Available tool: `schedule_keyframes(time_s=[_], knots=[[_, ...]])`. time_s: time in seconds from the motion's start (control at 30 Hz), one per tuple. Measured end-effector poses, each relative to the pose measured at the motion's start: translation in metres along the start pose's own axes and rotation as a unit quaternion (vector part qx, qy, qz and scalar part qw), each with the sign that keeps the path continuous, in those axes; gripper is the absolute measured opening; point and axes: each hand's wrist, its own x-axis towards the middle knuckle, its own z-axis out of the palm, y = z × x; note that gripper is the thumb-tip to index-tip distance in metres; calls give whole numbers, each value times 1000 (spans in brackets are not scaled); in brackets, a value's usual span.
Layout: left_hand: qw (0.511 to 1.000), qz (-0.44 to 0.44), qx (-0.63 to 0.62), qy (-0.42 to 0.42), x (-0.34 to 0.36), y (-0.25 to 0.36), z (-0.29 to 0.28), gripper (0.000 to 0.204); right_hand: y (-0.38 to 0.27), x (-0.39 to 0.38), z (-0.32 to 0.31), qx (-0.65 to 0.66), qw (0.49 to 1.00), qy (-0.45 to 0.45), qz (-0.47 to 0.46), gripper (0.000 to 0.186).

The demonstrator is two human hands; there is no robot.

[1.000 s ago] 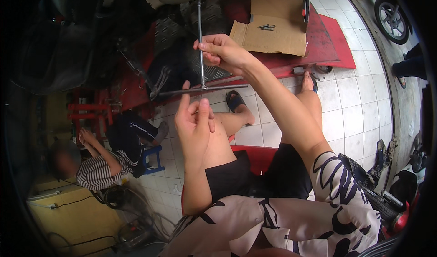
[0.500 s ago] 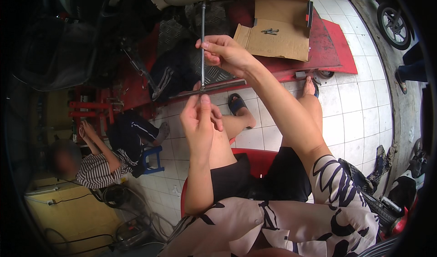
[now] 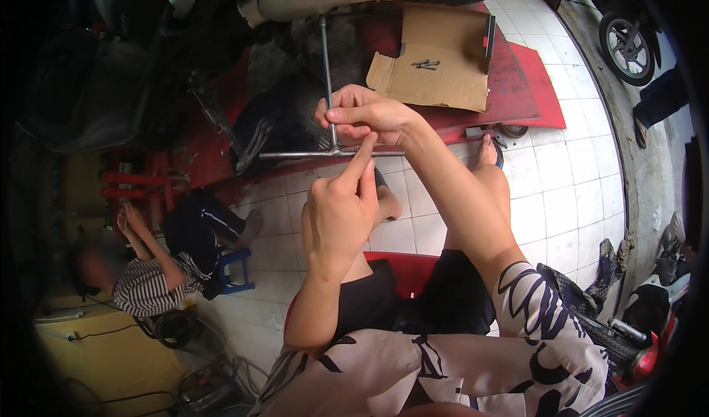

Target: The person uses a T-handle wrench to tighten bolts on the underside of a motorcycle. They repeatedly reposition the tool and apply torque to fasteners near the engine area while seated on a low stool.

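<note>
Head view: the left hand [image 3: 341, 217] was nearest, its index finger stretched across the right arm of the crossbar [image 3: 295, 154] of the T-wrench [image 3: 327, 70]. Its thumb stood apart and it did not clasp the bar; its other fingers were hidden. Just beyond, the right hand [image 3: 362, 114] had thumb and fingers closed lightly round the shaft. The crossbar appeared over the near edge of the lift [image 3: 517, 96], and the shaft's far end reached the underside of the pale casing [image 3: 354, 0]; whether it was seated on anything could not be told.

The T-wrench looked like bare steel: stiff, hardly fragile, probably fairly heavy for its thinness, slick if oily. The shaft seemed to suit a loose guiding hold, the crossbar's ends a firmer one for leverage.

Farther off, toward the lift's right end, lay an open cardboard box [image 3: 450, 96]. A few bolts [image 3: 426, 65] were bunched near its middle, clear of its edges; their number was hard to make out.
</note>
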Motion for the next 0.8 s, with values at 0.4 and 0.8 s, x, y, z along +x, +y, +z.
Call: schedule_keyframes(time_s=[0.4, 0.8], knots=[[965, -77, -237, -84, -10, 10, -19, 61, 1, 5, 5, -30, 996, 81, 3, 20], [948, -136, -237, -160, -14, -1, -25, 54, 6, 13, -1, -2, 991, 117, -58, 16]])
